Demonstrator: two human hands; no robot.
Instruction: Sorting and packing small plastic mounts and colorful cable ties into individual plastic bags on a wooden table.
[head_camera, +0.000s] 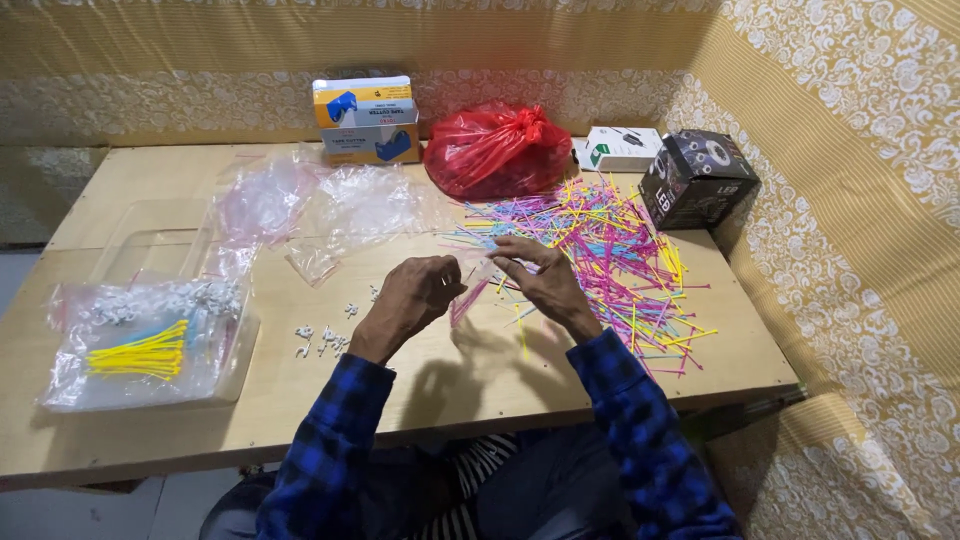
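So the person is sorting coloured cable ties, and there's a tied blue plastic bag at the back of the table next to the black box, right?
Not quite: in the head view the tied plastic bag is red, not blue. It sits at the back of the table, with a white box between it and the black box.

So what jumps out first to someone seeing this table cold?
The loose heap of pink, yellow and blue cable ties spread over the right half of the table. Next, the left hand and right hand meeting at the heap's near edge around a few pink ties. Behind them, a knotted red bag glows against the far wall.
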